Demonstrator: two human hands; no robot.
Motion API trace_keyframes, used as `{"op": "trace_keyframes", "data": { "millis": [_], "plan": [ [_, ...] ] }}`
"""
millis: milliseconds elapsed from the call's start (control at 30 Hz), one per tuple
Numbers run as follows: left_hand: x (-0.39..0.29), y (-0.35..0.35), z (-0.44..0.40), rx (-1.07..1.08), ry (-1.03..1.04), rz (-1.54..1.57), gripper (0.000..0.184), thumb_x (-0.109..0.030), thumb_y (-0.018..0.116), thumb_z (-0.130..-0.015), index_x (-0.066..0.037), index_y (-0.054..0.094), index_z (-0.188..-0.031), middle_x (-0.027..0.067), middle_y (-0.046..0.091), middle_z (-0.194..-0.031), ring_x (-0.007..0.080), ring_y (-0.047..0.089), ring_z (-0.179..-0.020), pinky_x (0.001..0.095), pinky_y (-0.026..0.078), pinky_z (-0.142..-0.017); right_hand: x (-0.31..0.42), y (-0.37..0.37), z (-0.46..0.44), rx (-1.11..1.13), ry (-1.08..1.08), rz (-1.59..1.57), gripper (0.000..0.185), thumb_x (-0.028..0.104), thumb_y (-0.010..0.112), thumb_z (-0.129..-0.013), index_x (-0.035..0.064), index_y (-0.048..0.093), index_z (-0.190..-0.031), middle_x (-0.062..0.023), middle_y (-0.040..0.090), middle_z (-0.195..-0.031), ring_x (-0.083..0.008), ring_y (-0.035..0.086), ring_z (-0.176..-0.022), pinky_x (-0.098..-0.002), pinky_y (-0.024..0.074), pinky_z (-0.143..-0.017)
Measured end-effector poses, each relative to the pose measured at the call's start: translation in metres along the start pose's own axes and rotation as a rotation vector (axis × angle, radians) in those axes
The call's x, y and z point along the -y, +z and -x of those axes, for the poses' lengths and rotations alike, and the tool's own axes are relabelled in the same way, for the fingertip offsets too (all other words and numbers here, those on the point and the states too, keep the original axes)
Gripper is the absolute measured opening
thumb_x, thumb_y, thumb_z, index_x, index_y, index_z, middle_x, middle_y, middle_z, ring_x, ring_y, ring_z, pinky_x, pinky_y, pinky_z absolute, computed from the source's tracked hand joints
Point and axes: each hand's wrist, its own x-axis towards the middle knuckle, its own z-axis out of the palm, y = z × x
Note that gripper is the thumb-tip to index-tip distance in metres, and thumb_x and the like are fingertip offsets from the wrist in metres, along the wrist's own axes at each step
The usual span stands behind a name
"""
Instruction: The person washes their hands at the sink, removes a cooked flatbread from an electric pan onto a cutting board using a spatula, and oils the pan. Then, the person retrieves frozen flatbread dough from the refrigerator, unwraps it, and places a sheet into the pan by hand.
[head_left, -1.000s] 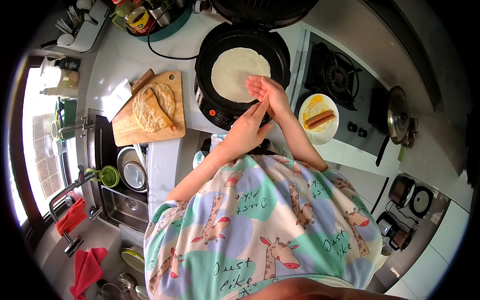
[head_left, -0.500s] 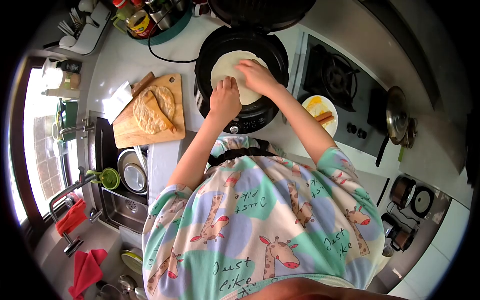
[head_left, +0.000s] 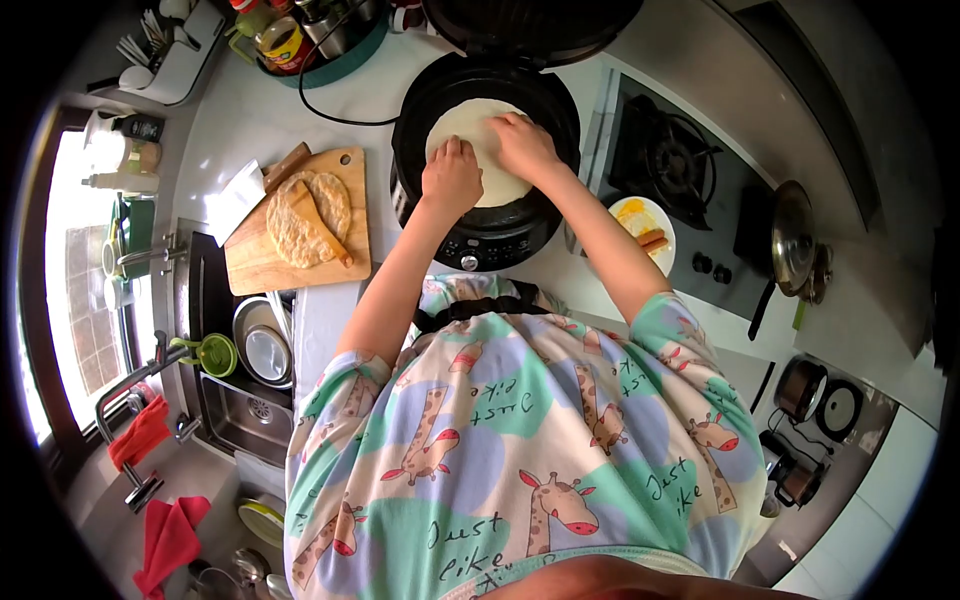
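A pale round flatbread [head_left: 500,188] lies in the black round electric pan [head_left: 552,88], whose lid is raised. Over the flatbread's left part is my left hand [head_left: 453,177], its fingers curled together; whether they pinch the dough is too small to tell. My right hand [head_left: 524,147] reaches over the right part, fingers bent down at the dough, their tips partly hidden. Left of the pan, a cooked flatbread [head_left: 285,222] with a wooden spatula [head_left: 318,222] across it rests on a cutting board [head_left: 250,270]. Sausages [head_left: 652,241] and yellow egg are on a white plate [head_left: 662,215].
A cleaver [head_left: 238,200] lies at the board's upper left. The gas stove [head_left: 735,245] is at the right, the sink [head_left: 250,415] at the lower left. A teal tray [head_left: 340,68] of bottles stands behind, and a power cord [head_left: 345,121] runs to the pan.
My hands have parted from each other near the pan's front edge and moved forward over the flatbread. The left fingers have curled, and both hands now work at the dough.
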Motion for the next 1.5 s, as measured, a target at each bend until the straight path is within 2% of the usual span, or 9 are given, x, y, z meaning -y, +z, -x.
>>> {"op": "trace_keyframes", "data": {
  "millis": [200,500,800,1100,1200,1300,1333,1400,1500],
  "plan": [
    [-0.027,-0.021,0.012,0.194,-0.016,0.103,0.044,-0.019,0.068,-0.084,0.003,0.057,-0.121,0.0187,0.059,-0.124,0.0363,0.059,-0.112,0.0435,0.051,-0.094,-0.003,-0.005,0.029,0.019,0.012,0.003,0.032,0.007,0.059,-0.08,0.0044,0.063,-0.112,-0.0129,0.066,-0.108,-0.0319,0.066,-0.102,-0.042,0.0557,-0.085],
    [-0.017,-0.012,0.029,0.074,0.075,0.036,0.039,-0.016,0.067,-0.084,0.0,0.06,-0.118,0.0167,0.06,-0.124,0.0326,0.059,-0.114,0.0431,0.047,-0.099,0.009,-0.012,0.054,0.035,0.02,-0.025,0.021,0.007,0.059,-0.079,0.0035,0.065,-0.099,-0.012,0.066,-0.102,-0.0309,0.066,-0.099,-0.0432,0.0553,-0.083],
    [-0.025,-0.018,0.04,0.139,0.092,0.056,0.027,-0.014,0.068,-0.083,-0.001,0.062,-0.106,0.0146,0.063,-0.109,0.0328,0.063,-0.102,0.0429,0.048,-0.096,0.019,-0.011,0.07,0.058,-0.042,-0.005,0.011,0.007,0.059,-0.079,0.0047,0.066,-0.088,-0.0112,0.065,-0.097,-0.0308,0.067,-0.093,-0.0451,0.0528,-0.083],
    [-0.025,-0.028,0.046,0.192,0.033,0.151,0.036,-0.012,0.063,-0.086,-0.001,0.062,-0.12,0.016,0.063,-0.122,0.0317,0.061,-0.115,0.0452,0.041,-0.11,0.024,-0.023,0.062,0.271,0.043,-0.001,0.016,0.006,0.059,-0.078,0.0047,0.066,-0.092,-0.0126,0.067,-0.106,-0.0326,0.069,-0.093,-0.0445,0.0564,-0.078],
    [-0.026,-0.036,0.051,0.168,0.044,0.164,0.031,-0.011,0.061,-0.087,-0.001,0.065,-0.116,0.015,0.067,-0.116,0.0312,0.063,-0.111,0.0453,0.042,-0.109,0.033,-0.027,0.051,0.099,-0.019,-0.115,0.026,0.006,0.059,-0.079,0.0066,0.068,-0.104,-0.0104,0.067,-0.114,-0.0306,0.067,-0.101,-0.0433,0.0547,-0.085],
    [-0.03,-0.041,0.06,0.059,0.057,0.251,0.017,-0.012,0.06,-0.087,-0.001,0.069,-0.097,0.0146,0.07,-0.098,0.0313,0.068,-0.096,0.0445,0.045,-0.105,0.035,-0.007,0.028,-0.055,-0.285,-0.153,0.035,0.006,0.058,-0.081,0.01,0.068,-0.114,-0.007,0.065,-0.122,-0.0285,0.062,-0.113,-0.0431,0.0493,-0.096],
    [-0.032,-0.045,0.063,0.041,0.053,0.274,0.017,-0.012,0.061,-0.087,-0.001,0.07,-0.096,0.0145,0.07,-0.097,0.0312,0.068,-0.094,0.0444,0.046,-0.105,0.034,0.007,0.021,-0.036,-0.321,-0.146,0.035,0.008,0.056,-0.084,0.0116,0.068,-0.116,-0.0056,0.063,-0.126,-0.0272,0.055,-0.123,-0.0431,0.0404,-0.107],
    [-0.037,-0.057,0.069,0.001,0.038,0.318,0.015,-0.011,0.062,-0.087,-0.002,0.071,-0.093,0.0144,0.071,-0.095,0.0309,0.068,-0.092,0.0441,0.047,-0.103,0.036,0.019,0.009,-0.048,-0.385,-0.069,0.035,0.008,0.055,-0.084,0.013,0.069,-0.117,-0.0048,0.062,-0.127,-0.0271,0.054,-0.124,-0.0436,0.0377,-0.108],
    [-0.038,-0.072,0.077,0.115,-0.001,0.365,0.021,-0.011,0.06,-0.089,-0.001,0.069,-0.106,0.015,0.07,-0.107,0.0318,0.066,-0.101,0.0442,0.043,-0.108,0.045,0.017,0.001,0.058,-0.366,0.027,0.041,0.007,0.056,-0.085,0.0148,0.066,-0.124,-0.0054,0.059,-0.134,-0.0268,0.049,-0.13,-0.0436,0.0337,-0.111]
  ]
}}
